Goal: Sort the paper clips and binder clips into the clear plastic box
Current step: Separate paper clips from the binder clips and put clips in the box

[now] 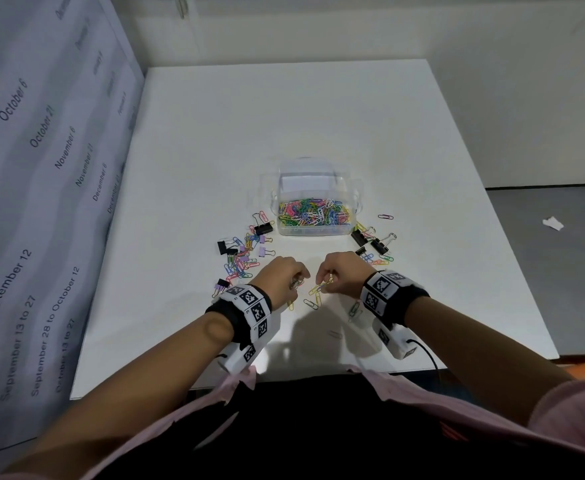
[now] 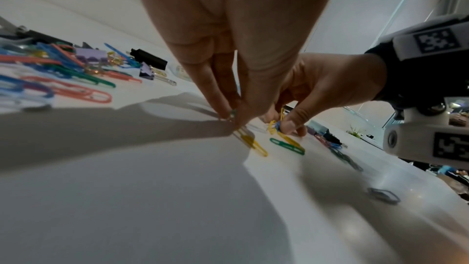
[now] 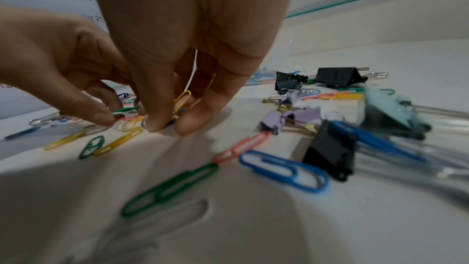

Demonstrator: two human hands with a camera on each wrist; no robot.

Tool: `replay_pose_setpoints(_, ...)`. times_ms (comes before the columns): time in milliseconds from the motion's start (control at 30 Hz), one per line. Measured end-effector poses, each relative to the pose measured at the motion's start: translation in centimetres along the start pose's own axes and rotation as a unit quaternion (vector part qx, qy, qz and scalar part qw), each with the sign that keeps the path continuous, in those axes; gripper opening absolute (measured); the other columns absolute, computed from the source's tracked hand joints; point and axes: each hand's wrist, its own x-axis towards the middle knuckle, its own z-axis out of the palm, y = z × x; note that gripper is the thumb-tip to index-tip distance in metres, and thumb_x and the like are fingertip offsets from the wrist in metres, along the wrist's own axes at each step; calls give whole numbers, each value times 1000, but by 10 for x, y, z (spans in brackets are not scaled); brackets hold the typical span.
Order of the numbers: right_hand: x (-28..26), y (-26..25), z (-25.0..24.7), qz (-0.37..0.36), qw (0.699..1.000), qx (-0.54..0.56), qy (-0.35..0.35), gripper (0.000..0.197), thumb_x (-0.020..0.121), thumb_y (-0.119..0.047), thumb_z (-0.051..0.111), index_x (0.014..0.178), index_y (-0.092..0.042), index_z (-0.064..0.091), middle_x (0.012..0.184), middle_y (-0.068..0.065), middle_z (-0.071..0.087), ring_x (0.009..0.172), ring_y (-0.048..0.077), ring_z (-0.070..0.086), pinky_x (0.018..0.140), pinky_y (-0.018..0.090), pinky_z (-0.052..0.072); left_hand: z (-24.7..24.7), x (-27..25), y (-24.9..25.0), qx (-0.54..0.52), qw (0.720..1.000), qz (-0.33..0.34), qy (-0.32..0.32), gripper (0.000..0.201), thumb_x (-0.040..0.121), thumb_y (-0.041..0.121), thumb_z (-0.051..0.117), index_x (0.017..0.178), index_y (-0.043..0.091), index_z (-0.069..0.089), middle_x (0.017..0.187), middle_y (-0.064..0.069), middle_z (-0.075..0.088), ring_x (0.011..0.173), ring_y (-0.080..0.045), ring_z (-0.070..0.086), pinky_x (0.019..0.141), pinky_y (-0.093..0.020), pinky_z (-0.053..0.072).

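The clear plastic box (image 1: 313, 233) stands mid-table and holds several coloured paper clips (image 1: 313, 213). Just in front of it both hands work close together, low over the table. My left hand (image 1: 298, 280) pinches a green paper clip (image 2: 232, 114) and grips silvery clips in its curled fingers. My right hand (image 1: 322, 281) pinches a small bunch of yellow and blue paper clips (image 3: 181, 97). Loose yellow and green clips (image 1: 313, 301) lie under the hands. A mixed pile of clips and binder clips (image 1: 240, 258) lies to the left, and black binder clips (image 1: 370, 242) to the right.
A panel printed with calendar dates (image 1: 41, 168) stands along the table's left side. The white table (image 1: 284, 116) stretches bare behind the box. More clips (image 1: 353, 310) lie by my right wrist. A paper scrap (image 1: 552, 223) lies on the floor to the right.
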Motion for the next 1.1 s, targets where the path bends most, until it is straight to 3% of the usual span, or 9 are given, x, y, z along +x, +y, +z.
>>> replay_pose_setpoints(133,-1,0,3,4,1000,-4,-8,18,78,-18,68,93,-10,66,91,3,54,83,11,43,69,22,28,2,0,-1,37,999,15,-3,35,83,3,53,116,11,61,109,-12,62,107,-30,48,85,-26,33)
replay_pose_setpoints(233,0,0,6,4,1000,-15,-12,17,79,-18,66,94,-10,64,89,-1,46,84,16,46,68,22,26,2,2,0,48,999,15,-8,34,83,5,54,115,11,61,108,-12,63,106,-30,49,87,-29,35)
replay_pose_setpoints(433,-3,1,4,12,999,15,28,14,81,-11,56,90,-9,67,97,9,66,91,23,56,71,22,32,1,8,2,81,996,16,-22,35,79,4,57,114,9,58,109,-11,59,103,-28,54,80,-30,41)
replay_pose_setpoints(667,-1,4,5,25,998,29,48,9,83,-15,59,88,-8,63,100,12,59,86,21,51,72,23,31,-3,13,1,106,994,16,-15,22,80,0,50,99,6,60,103,-15,56,95,-32,56,75,-34,43)
replay_pose_setpoints(800,-4,4,8,24,996,41,72,8,83,-14,58,86,-8,63,97,11,61,79,16,47,70,22,29,-8,17,-4,53,999,0,-6,27,79,-1,54,104,5,62,105,-13,62,96,-29,58,79,-31,43)
replay_pose_setpoints(933,-5,5,8,22,996,41,77,18,83,-15,60,100,-8,62,100,10,63,89,24,55,71,22,30,-21,21,-5,-38,998,-22,54,22,78,1,59,97,6,68,101,-9,70,81,-17,58,79,-28,49)
replay_pose_setpoints(1000,-3,5,9,24,996,36,73,21,85,-16,59,104,-9,61,102,10,61,95,24,55,72,22,30,-34,25,0,-54,994,-15,93,20,81,2,59,97,5,69,100,-9,69,82,-19,60,83,-31,52)
replay_pose_setpoints(1100,-3,6,12,31,995,48,82,15,84,-15,60,96,-8,65,103,13,60,95,26,55,73,22,30,-58,39,4,-60,985,8,162,18,82,1,57,96,5,68,99,-13,66,87,-24,61,86,-33,50)
